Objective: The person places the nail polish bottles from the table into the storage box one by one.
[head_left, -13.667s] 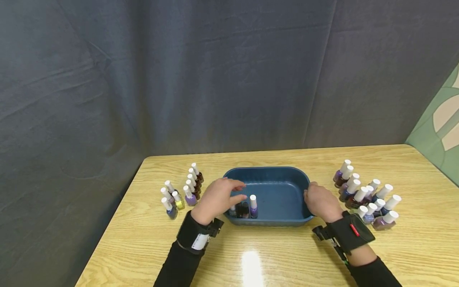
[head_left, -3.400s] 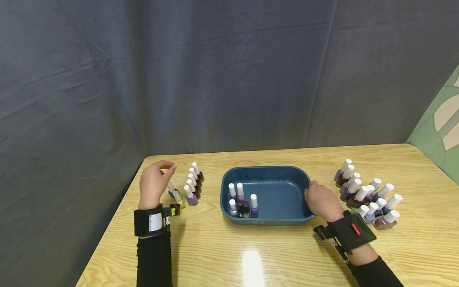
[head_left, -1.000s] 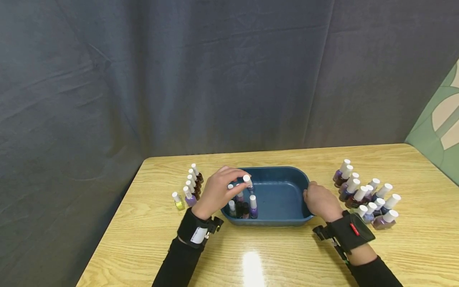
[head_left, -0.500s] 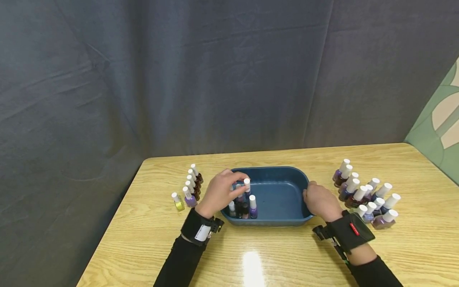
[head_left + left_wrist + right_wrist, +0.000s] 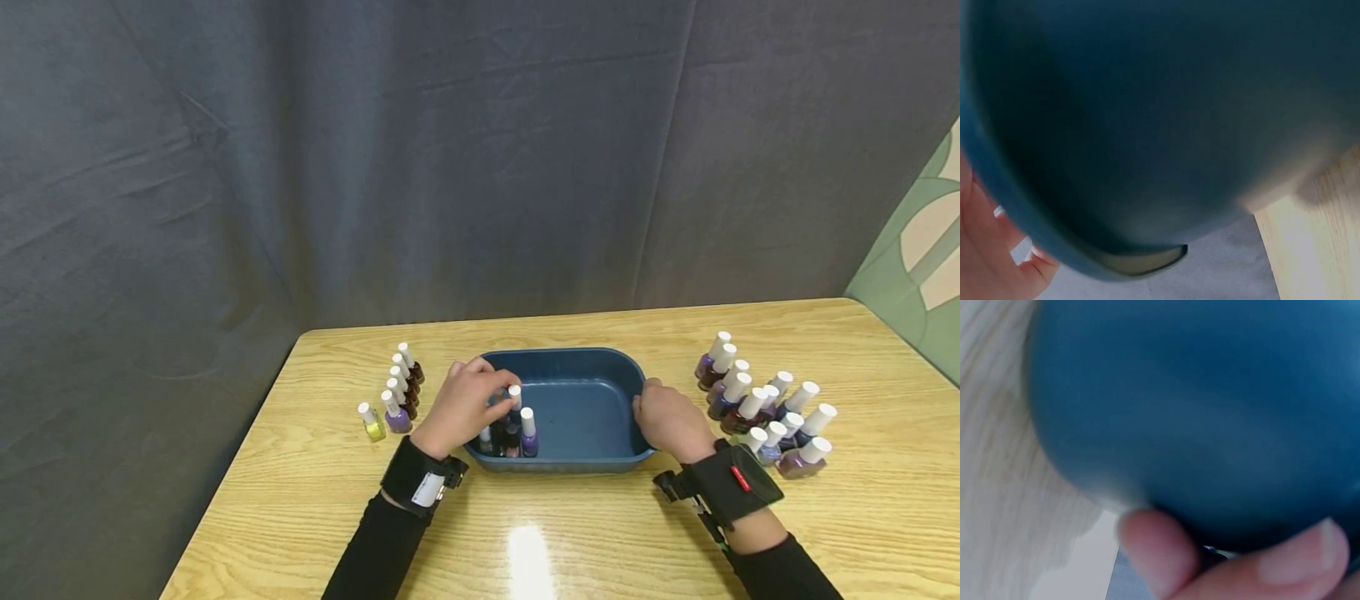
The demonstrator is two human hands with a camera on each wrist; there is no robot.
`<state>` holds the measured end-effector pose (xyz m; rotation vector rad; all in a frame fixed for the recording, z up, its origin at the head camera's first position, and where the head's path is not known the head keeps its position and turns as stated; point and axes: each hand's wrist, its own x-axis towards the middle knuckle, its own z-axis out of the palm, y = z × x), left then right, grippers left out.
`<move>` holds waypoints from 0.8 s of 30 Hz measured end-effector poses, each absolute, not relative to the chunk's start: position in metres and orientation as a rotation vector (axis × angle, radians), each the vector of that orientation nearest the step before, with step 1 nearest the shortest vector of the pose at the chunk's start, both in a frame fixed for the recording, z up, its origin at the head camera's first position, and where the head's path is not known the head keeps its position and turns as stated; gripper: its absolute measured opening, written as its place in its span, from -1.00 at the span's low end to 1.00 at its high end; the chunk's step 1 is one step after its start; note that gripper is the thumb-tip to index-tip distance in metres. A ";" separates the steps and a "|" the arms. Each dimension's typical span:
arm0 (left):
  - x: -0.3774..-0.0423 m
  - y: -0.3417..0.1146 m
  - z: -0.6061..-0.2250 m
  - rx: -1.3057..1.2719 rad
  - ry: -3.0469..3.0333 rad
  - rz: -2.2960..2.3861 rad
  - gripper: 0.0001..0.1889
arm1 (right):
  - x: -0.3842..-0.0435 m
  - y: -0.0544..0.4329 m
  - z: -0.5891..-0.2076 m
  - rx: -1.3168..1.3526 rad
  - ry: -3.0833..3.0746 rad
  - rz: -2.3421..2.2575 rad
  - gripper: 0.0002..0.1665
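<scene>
My left hand (image 5: 463, 408) reaches over the left end of a dark blue oblong tub (image 5: 581, 467) and pinches a nail polish bottle by its white cap (image 5: 514, 393). That bottle stands low inside the tub, behind a purple nail polish bottle (image 5: 529, 437) near the front wall. Several other bottles at the tub's left end are partly hidden by the hand. In the left wrist view the tub wall (image 5: 1147, 125) fills most of the picture and hides the fingertips. My right hand (image 5: 672, 421) grips the tub's right rim, thumb and finger (image 5: 1297, 562) against it.
On the wooden table (image 5: 285, 517), left of the tub, stand a yellow nail polish bottle (image 5: 373, 427), a purple one (image 5: 396, 417) and a slanting row of dark ones (image 5: 411, 379). A cluster of white-capped bottles (image 5: 746, 412) stands to the right, beside my right wrist. A grey curtain (image 5: 480, 167) hangs behind.
Earlier, my left hand was over the bottles at the far left; it came to the tub with a bottle and lowered it in. Fewer bottles stand at far left. The right hand stayed on the rim.
</scene>
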<state>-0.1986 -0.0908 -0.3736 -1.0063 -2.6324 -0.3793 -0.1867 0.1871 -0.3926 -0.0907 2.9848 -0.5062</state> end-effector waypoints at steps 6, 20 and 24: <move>-0.199 -0.091 -0.375 -1.009 -2.636 -0.345 -0.76 | -0.186 0.186 -0.392 -0.083 2.980 -0.507 -0.65; -0.198 -0.088 -0.376 -0.990 -2.664 -0.306 -0.76 | -0.187 0.186 -0.393 -0.083 2.987 -0.489 -0.67; -0.198 -0.087 -0.378 -0.978 -2.658 -0.299 -0.76 | -0.186 0.186 -0.393 -0.088 2.992 -0.493 -0.67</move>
